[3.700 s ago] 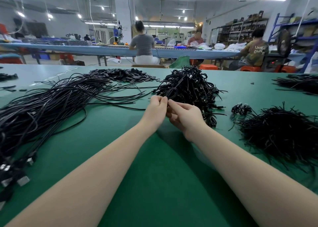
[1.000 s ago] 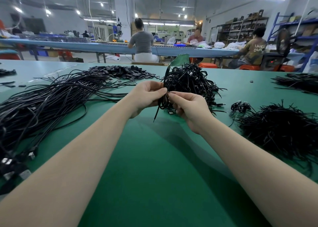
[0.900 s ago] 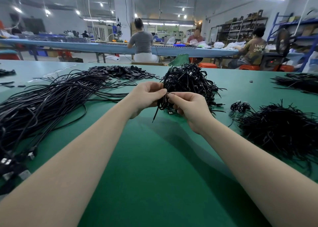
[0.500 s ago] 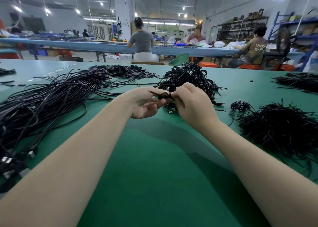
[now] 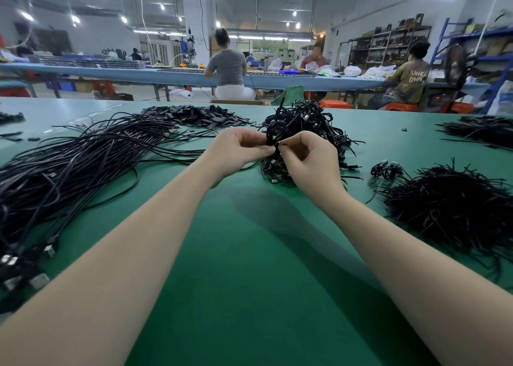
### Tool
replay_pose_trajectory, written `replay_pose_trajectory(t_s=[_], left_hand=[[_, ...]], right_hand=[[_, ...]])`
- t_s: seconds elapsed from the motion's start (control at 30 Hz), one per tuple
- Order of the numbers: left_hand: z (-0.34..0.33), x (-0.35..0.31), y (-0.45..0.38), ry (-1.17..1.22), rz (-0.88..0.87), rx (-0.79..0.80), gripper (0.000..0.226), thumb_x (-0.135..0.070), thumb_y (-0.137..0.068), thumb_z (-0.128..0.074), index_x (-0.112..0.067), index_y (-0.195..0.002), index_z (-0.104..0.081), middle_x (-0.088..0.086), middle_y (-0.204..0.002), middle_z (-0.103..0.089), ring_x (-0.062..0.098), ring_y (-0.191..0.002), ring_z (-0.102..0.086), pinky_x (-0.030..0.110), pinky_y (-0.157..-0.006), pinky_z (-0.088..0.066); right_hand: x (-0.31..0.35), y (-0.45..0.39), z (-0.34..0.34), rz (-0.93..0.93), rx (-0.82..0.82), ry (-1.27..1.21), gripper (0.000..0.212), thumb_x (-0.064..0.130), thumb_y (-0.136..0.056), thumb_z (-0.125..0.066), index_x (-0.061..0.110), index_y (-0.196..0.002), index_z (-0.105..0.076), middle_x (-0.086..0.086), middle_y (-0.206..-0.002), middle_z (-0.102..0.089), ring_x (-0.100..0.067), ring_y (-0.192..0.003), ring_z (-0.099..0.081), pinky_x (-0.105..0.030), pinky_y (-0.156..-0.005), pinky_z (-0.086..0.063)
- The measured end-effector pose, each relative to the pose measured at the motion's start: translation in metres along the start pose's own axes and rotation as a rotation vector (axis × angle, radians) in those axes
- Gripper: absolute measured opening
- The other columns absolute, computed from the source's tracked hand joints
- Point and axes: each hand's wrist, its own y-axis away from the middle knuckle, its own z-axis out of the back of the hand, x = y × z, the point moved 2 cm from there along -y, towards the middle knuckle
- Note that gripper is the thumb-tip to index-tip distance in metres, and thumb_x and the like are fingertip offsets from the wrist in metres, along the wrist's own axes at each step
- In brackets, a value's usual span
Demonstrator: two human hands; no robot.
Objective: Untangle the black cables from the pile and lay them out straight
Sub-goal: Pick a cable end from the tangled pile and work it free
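**Hands lift a coiled cable off the pile to undo it**

Head view: Compared with half a second ago, both hands have risen slightly and the right hand has turned, so its curled fingers now face the camera. The left hand (image 5: 238, 150) and right hand (image 5: 308, 157) meet just in front of the tangled pile (image 5: 302, 132) of black cables at the middle of the green table (image 5: 249, 254). Each hand is closed in a pinch on the same small coiled cable (image 5: 273, 136), thumbs and fingertips almost touching, the left holding the loop while the right picks at its binding. What exactly the right fingertips grip is too small to tell.

Progress, judged from how things lie: a large spread of straightened cables (image 5: 83, 166) stretches along the table to the left of the left arm, their metal plugs near the bottom left edge. So much work looks done. The pile beyond the hands is still sizeable, so plenty remains. A small coiled bundle (image 5: 385, 170) lies to the right of the right hand, beside a bristly heap of short black ties (image 5: 449, 204). Flat black pieces (image 5: 194, 116) lie farther back. Other workers sit at a distant bench.
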Motion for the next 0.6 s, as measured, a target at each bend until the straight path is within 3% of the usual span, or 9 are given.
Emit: replay_pose_trajectory(t_s=[0.07, 0.17, 0.27, 0.37, 0.47, 0.53, 0.6], left_hand=[[-0.005, -0.001, 0.001, 0.074, 0.065, 0.041, 0.007, -0.02, -0.089, -0.067, -0.018, -0.086, -0.072, 0.002, -0.076, -0.065, 0.012, -0.067, -0.056, 0.023, -0.069, -0.049], [-0.008, -0.003, 0.0, 0.22, 0.319, 0.079, 0.018, -0.028, -0.091, -0.063, -0.019, -0.077, -0.069, -0.006, -0.062, -0.063, 0.007, -0.055, -0.056, 0.016, -0.054, -0.05], [-0.007, -0.001, 0.004, 0.275, 0.538, 0.258, 0.041, -0.026, -0.094, -0.055, -0.015, -0.06, -0.075, -0.003, -0.062, -0.067, 0.005, -0.053, -0.054, 0.013, -0.05, -0.046], [-0.003, 0.001, 0.004, 0.268, 0.528, 0.217, 0.029, -0.022, -0.096, -0.054, -0.015, -0.075, -0.073, -0.002, -0.069, -0.069, 0.008, -0.057, -0.057, 0.016, -0.051, -0.049], [-0.002, 0.003, 0.003, 0.237, 0.481, 0.132, 0.015, -0.019, -0.095, -0.056, -0.014, -0.085, -0.066, -0.001, -0.074, -0.071, 0.007, -0.058, -0.064, 0.018, -0.054, -0.052], [-0.002, 0.006, 0.0, 0.205, 0.435, 0.089, 0.012, -0.022, -0.095, -0.058, -0.018, -0.086, -0.064, -0.002, -0.078, -0.071, 0.009, -0.066, -0.064, 0.021, -0.061, -0.052], [-0.001, 0.007, -0.002, 0.233, 0.383, 0.04, 0.007, -0.025, -0.094, -0.061, -0.019, -0.09, -0.064, -0.002, -0.081, -0.068, 0.01, -0.073, -0.062, 0.023, -0.066, -0.052]], right_hand=[[0.002, 0.001, 0.002, 0.104, -0.011, 0.105, 0.007, 0.007, -0.086, -0.063, 0.011, -0.083, -0.068, 0.006, -0.074, -0.061, -0.005, -0.069, -0.054, -0.017, -0.065, -0.043], [0.009, 0.005, 0.007, 0.407, -0.011, 0.332, 0.004, -0.002, -0.084, -0.062, 0.0, -0.082, -0.066, -0.009, -0.077, -0.06, -0.025, -0.069, -0.055, -0.032, -0.062, -0.044], [0.009, 0.011, 0.006, 0.686, -0.017, 0.605, 0.009, -0.01, -0.075, -0.068, -0.003, -0.074, -0.063, -0.016, -0.071, -0.058, -0.033, -0.059, -0.055, -0.035, -0.058, -0.046], [0.009, 0.012, 0.002, 0.594, 0.029, 0.525, 0.005, -0.005, -0.081, -0.066, -0.003, -0.084, -0.07, -0.017, -0.078, -0.062, -0.037, -0.066, -0.059, -0.042, -0.061, -0.05], [0.008, 0.012, -0.002, 0.452, 0.11, 0.339, 0.015, 0.003, -0.089, -0.062, 0.0, -0.098, -0.073, -0.016, -0.091, -0.066, -0.036, -0.08, -0.063, -0.043, -0.069, -0.052], [0.008, 0.011, -0.004, 0.347, 0.116, 0.236, 0.016, 0.006, -0.09, -0.063, 0.006, -0.102, -0.073, -0.01, -0.094, -0.068, -0.023, -0.085, -0.064, -0.035, -0.078, -0.052], [0.005, 0.009, -0.004, 0.17, 0.086, 0.109, 0.017, 0.012, -0.09, -0.065, 0.014, -0.105, -0.073, -0.001, -0.091, -0.07, -0.01, -0.081, -0.063, -0.02, -0.076, -0.05]])
